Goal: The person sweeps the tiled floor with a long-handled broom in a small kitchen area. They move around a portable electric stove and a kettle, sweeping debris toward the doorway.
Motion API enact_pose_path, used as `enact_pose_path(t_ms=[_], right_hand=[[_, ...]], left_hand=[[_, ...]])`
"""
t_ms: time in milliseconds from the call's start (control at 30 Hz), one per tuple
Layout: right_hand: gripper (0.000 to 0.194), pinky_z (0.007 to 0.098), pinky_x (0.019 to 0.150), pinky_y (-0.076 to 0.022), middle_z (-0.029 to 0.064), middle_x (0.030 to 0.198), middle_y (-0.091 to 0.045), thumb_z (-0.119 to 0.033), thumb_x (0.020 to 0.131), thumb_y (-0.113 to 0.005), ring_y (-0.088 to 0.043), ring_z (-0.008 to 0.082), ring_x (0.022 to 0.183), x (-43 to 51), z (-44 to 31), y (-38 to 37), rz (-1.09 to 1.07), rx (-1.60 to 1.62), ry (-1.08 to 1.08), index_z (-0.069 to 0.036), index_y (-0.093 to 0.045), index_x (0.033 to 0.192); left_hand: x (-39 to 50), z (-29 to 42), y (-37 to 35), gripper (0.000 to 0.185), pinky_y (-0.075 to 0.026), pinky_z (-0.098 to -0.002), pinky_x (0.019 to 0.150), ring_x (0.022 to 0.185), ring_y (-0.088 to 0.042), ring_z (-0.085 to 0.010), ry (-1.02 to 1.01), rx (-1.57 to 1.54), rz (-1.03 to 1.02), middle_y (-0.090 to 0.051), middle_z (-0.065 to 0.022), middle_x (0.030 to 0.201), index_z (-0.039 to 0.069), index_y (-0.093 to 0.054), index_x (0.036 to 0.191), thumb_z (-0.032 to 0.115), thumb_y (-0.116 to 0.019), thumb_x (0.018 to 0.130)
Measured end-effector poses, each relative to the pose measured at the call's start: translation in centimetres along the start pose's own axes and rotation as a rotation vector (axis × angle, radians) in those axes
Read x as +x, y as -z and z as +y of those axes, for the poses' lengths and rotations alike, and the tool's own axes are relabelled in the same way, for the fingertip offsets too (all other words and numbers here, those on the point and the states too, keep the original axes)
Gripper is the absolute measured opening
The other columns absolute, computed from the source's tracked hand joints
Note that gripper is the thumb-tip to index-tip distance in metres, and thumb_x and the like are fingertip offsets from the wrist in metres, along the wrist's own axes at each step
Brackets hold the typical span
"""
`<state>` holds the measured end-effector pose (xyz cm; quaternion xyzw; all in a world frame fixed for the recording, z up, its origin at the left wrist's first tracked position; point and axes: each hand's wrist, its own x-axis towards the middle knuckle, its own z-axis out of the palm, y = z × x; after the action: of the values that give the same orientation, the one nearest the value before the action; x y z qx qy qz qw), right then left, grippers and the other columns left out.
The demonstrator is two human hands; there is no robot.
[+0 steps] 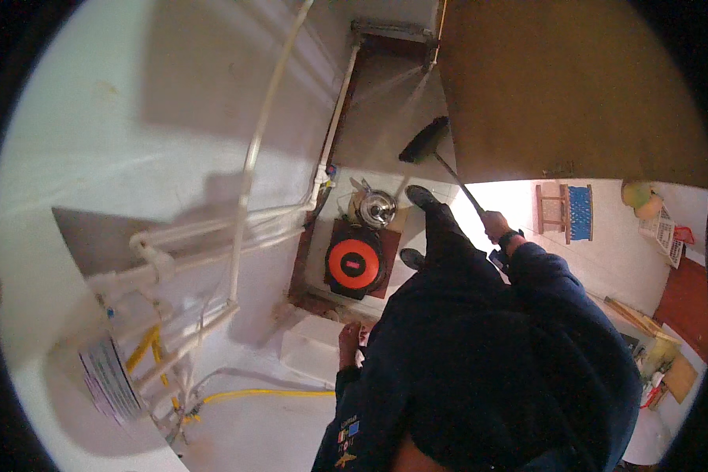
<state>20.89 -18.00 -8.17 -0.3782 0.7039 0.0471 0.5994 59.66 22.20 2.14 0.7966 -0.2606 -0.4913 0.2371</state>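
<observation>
My right hand (495,226), right of the picture's middle, is closed around the handle of a broom (472,199). The broom's dark bristle head (423,140) is angled near the floor, beside a large brown panel (566,88) and beyond my dark shoes (420,194). My left hand (349,341) is lower left, close to my dark jacket and next to a white box-like thing (312,348). Its fingers are small and blurred, so whether it holds anything cannot be told.
Left of my feet are a shiny steel pot (377,208) and a round orange-and-black object (354,264) over a reddish-brown board (391,259). White pipes (253,147) line the wall. A yellow hose (265,392) runs lower left. A blue-woven wooden stool (579,213) stands at right.
</observation>
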Motion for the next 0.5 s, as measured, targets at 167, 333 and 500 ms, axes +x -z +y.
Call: enact_pose_path(t_ms=[167,333,500], right_hand=[[0.023,0.0301,0.034,-0.0295,-0.0013,0.053,-0.041,-0.029,0.097,-0.045,-0.038,0.0112,0.039,-7.0,2.9,2.9,0.026,-0.196,0.132,-0.009,-0.052,0.088],[0.041,0.0323,0.058,-0.0423,0.0104,0.074,-0.058,-0.028,0.095,-0.054,-0.055,0.0183,0.063,-8.6,3.4,3.2,0.28,-0.31,0.419,0.0,-0.056,0.125],[0.043,0.0311,0.035,-0.0371,0.0045,0.057,-0.056,-0.032,0.095,-0.053,-0.047,0.0125,0.038,-4.3,-3.9,1.1,0.149,-0.221,0.394,-0.008,-0.054,0.131]], left_hand=[[-2.0,-1.2,-1.0,0.028,-0.049,-0.0291,0.057,0.067,-0.062,-0.0157,0.111,-0.199,0.02,-0.064,-0.0078,0.079,0.001,-0.061,0.089,0.027,-0.052,0.094],[-3.8,-3.3,-3.0,0.027,-0.049,-0.0322,0.061,0.069,-0.063,-0.0172,0.374,-0.587,0.07,-0.063,-0.0083,0.078,0.0,-0.06,0.083,0.024,-0.052,0.091],[-7.7,-4.5,-6.0,0.023,-0.048,-0.0335,0.063,0.069,-0.061,-0.0203,0.027,-0.203,0.111,-0.063,-0.0093,0.077,0.001,-0.057,0.079,0.021,-0.052,0.089]])
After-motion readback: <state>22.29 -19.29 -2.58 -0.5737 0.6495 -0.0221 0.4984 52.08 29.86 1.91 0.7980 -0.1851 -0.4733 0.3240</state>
